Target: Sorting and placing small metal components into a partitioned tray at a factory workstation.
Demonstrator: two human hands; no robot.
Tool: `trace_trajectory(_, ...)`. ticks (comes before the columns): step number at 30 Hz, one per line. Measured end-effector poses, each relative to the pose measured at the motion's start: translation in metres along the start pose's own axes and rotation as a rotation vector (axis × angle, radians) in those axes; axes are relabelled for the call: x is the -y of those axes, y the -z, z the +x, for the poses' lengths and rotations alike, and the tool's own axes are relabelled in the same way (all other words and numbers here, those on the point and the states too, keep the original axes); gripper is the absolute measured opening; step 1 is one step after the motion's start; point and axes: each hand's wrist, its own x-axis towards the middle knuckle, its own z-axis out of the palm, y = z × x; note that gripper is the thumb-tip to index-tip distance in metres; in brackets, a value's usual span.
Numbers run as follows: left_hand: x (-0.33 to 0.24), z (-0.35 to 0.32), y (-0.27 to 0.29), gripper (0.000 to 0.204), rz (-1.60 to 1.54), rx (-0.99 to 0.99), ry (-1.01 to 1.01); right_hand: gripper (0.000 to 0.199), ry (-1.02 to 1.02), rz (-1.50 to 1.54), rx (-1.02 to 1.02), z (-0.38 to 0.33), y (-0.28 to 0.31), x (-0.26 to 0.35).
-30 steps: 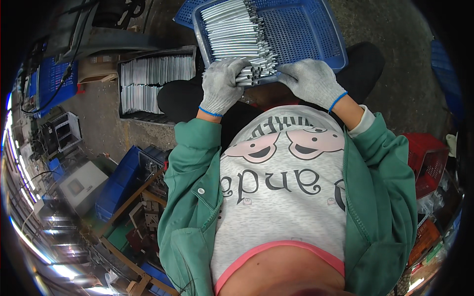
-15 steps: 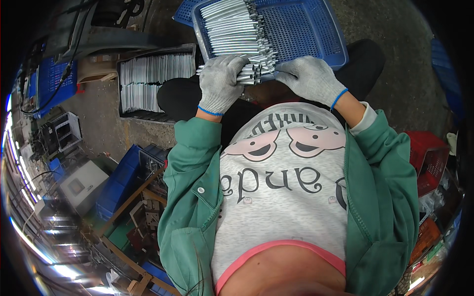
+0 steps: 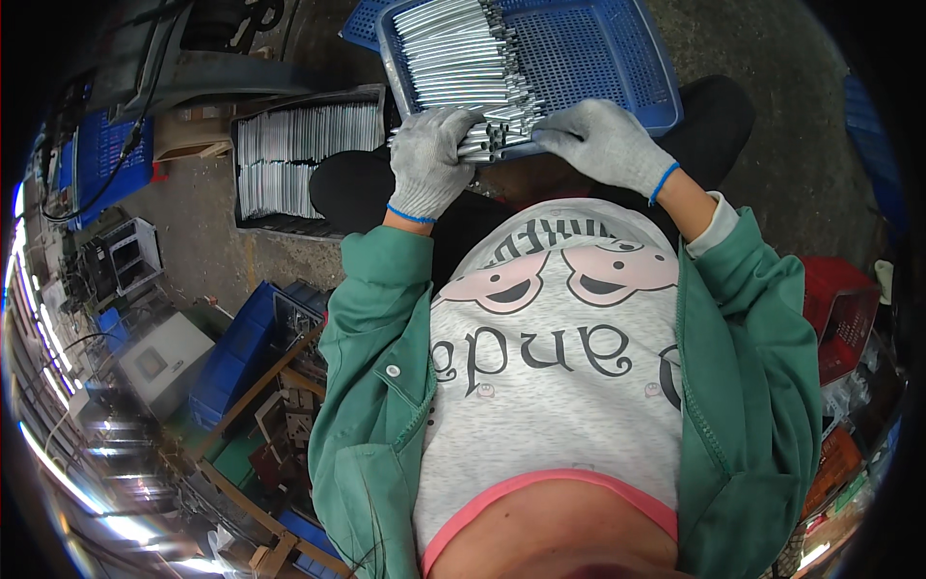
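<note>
The left hand [image 3: 431, 162], in a grey knit glove with a blue cuff, is clenching around a bundle of thin silver metal tubes [image 3: 494, 137] at the near edge of the blue perforated plastic tray [image 3: 598, 58] sitting on the lap; the right hand [image 3: 603, 145], gloved alike, is lying flat with fingers pressing the bundle's right end; further up, more silver tubes [image 3: 453, 53] are filling the tray's left half; off left, a dark box of tubes [image 3: 304, 154] is standing on the floor.
</note>
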Motion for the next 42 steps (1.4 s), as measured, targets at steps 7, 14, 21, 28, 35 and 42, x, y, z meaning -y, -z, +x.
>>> trace_trajectory(7, 0.011, 0.012, -0.024, 0.041, 0.233, 0.268, 0.191, 0.033, -0.129, -0.178, -0.016, 0.009, 0.003, -0.006)
trace_trajectory(14, 0.036, 0.007, -0.061, 0.039, 0.368, 0.349, 0.206, 0.027, -0.079, -0.192, -0.077, 0.001, -0.013, -0.028)
trace_trajectory(21, 0.032, 0.0, -0.043, 0.036, 0.005, 0.201, 0.223, 0.031, -0.084, -0.138, -0.062, 0.0, -0.001, -0.016)
trace_trajectory(28, 0.022, -0.007, -0.029, 0.034, -0.18, 0.113, 0.18, 0.027, 0.026, -0.197, -0.112, -0.001, 0.0, -0.004)
trace_trajectory(35, 0.008, -0.003, -0.02, 0.035, -0.228, 0.027, 0.057, 0.024, 0.066, -0.247, -0.142, -0.001, -0.001, -0.004)
trace_trajectory(42, -0.002, 0.001, -0.012, 0.032, -0.2, -0.042, 0.053, 0.023, 0.042, -0.319, -0.065, -0.001, 0.001, 0.004)
